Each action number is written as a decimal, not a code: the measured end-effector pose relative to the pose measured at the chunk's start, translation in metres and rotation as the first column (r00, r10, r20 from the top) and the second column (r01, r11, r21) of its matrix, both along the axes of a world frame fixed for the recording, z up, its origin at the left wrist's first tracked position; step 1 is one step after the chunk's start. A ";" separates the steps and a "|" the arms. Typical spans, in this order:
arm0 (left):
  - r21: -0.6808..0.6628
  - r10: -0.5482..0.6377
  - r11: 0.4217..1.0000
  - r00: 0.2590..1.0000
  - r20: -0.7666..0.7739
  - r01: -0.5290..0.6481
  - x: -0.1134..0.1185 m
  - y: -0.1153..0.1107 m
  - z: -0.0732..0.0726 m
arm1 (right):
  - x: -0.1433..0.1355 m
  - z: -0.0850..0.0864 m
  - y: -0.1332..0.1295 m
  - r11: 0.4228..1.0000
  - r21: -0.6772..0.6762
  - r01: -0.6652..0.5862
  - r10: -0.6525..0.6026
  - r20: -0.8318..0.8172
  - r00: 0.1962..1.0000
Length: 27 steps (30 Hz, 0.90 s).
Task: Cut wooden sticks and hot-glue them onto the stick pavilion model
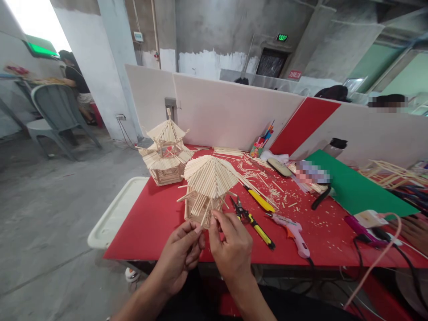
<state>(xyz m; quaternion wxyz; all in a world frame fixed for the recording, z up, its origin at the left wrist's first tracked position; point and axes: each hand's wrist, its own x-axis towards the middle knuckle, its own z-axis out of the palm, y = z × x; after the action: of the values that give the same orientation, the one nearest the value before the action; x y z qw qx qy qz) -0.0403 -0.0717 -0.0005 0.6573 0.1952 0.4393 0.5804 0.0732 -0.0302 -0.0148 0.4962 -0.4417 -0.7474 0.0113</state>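
A small pavilion of pale wooden sticks (210,178) stands near the front edge of the red table, its sloped roof covered in sticks. My left hand (182,252) is at its lower front, thumb and fingers pinched at the lower end of a stick. Close beside it, my right hand (230,243) has thumb and forefinger closed at the model's front right; what lies between those fingertips is too small to make out. Behind to the left stands a taller two-roofed stick pavilion (167,154).
Right of the model lie black-and-yellow pliers (256,227), a yellow knife (261,199) and a pink glue gun (294,232). Loose sticks and scraps spread behind them. A green board (357,187), a power strip (368,232) and another person's hand (414,232) are at the right.
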 end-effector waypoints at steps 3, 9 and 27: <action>-0.026 0.005 1.000 1.000 -0.002 -0.005 0.000 0.003 0.001 | 0.001 0.000 0.000 1.000 0.000 -0.009 0.009 -0.005 1.000; -0.033 0.032 0.999 0.999 0.010 -0.032 0.000 0.005 0.000 | 0.002 -0.001 -0.001 1.000 -0.013 -0.020 0.020 -0.009 1.000; 0.005 0.012 1.000 1.000 -0.019 -0.011 -0.003 0.012 -0.001 | 0.001 -0.003 0.001 1.000 0.020 -0.017 0.017 -0.015 1.000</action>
<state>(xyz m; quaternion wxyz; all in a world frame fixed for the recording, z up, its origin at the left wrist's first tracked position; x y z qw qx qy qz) -0.0430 -0.0599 -0.0018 0.6494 0.1996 0.4452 0.5833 0.0738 -0.0292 -0.0175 0.5059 -0.4303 -0.7475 0.0114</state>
